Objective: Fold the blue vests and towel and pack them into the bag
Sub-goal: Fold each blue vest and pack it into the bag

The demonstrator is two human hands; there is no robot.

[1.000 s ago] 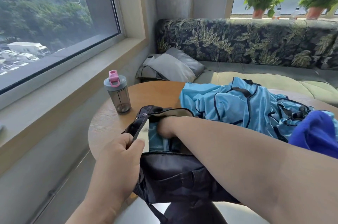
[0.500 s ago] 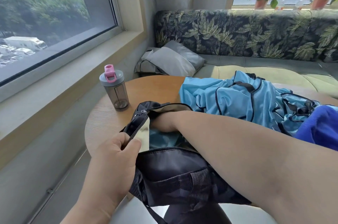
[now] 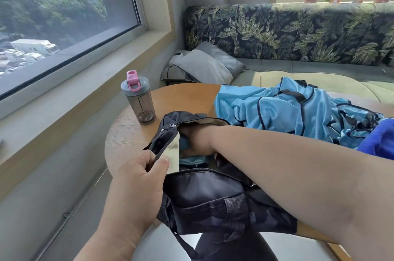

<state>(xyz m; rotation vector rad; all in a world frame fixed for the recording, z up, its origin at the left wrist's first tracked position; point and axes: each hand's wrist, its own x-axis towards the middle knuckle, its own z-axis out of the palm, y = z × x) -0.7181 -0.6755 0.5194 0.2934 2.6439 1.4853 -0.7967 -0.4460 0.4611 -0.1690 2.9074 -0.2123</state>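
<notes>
Table [image 3: 191, 98]: round, wood-grain top, and everything in play sits on it, right by the window wall.
Vests [image 3: 298, 111]: a big loose heap of shiny light-blue fabric with dark navy piping, unfolded, sprawled over the far right part of the table just beyond the bag's mouth.
Bag [image 3: 209, 196]: dark navy, soft, with a mesh-patterned front panel and a pale lining. It lies at the near edge of the table, mouth gaping toward the vests, a strap dangling off the front.
Inside the bag: there's light-blue cloth [image 3: 191, 160] already down in the opening, lying under the right wrist.
Towel [image 3: 379, 141]: deep royal blue, fuzzy, bunched at the far right edge, touching the vest heap and partly cut off by the frame.
Right hand [image 3: 198, 139]: plunged into the bag's mouth. The fingers are buried in shadow and fabric, so I cannot tell whether they grip anything.
Left hand [image 3: 138, 175]: thumb and curled fingers pinch the zippered rim of the bag, holding the opening up and wide.
Bottle [image 3: 137, 100]: smoky grey shaker with a grey lid and pink flip cap, upright on the left of the table, apart from the bag.
Writing: a small pale mark shows near the bag's zipper, too small to read; no legible brand anywhere.
</notes>
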